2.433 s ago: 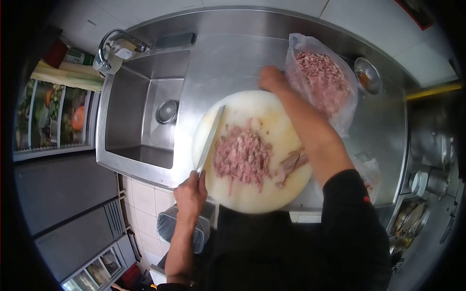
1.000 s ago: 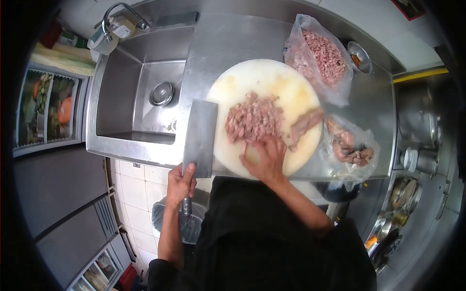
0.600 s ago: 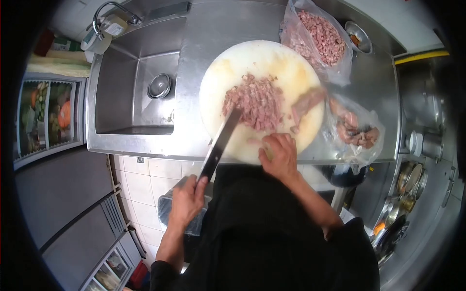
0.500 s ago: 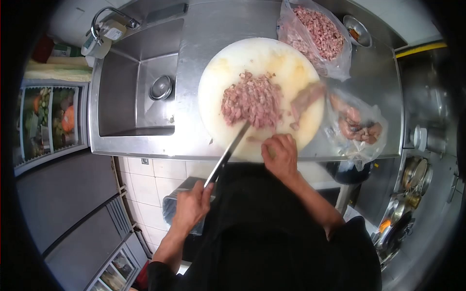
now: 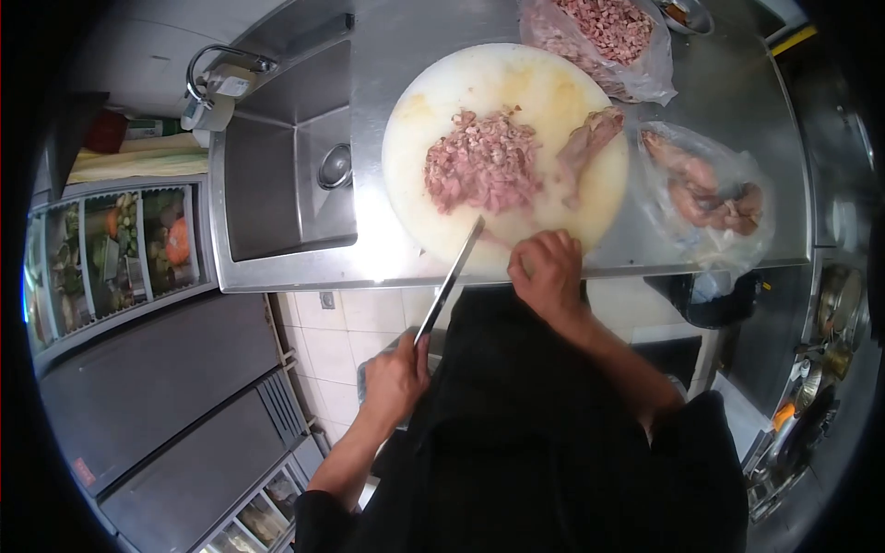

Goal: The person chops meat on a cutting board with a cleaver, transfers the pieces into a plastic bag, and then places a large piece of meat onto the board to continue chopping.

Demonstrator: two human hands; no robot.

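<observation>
My left hand [image 5: 395,378] is wrapped round the handle of a long knife [image 5: 449,284], whose blade points up toward the near part of a round white cutting board [image 5: 419,101]. My right hand [image 5: 548,272] is curled at the board's near edge, its fingers on the end of a thin strip of meat [image 5: 496,237]. The knife tip lies just left of this strip. Beyond both hands sits a heap of chopped pink meat [image 5: 482,161]. A longer uncut piece of meat [image 5: 588,147] rests on the board's right side.
A plastic bag of diced meat [image 5: 613,32] stands behind the board, beside a metal bowl [image 5: 691,17]. Another plastic bag with larger meat pieces [image 5: 710,189] lies right, near the counter edge. A steel sink [image 5: 286,184] with a faucet [image 5: 226,55] is at left.
The view has shifted, so the counter sits higher and tilts slightly. The knife blade has turned a little and its tip has come away from the heap. My right hand stays by the strip.
</observation>
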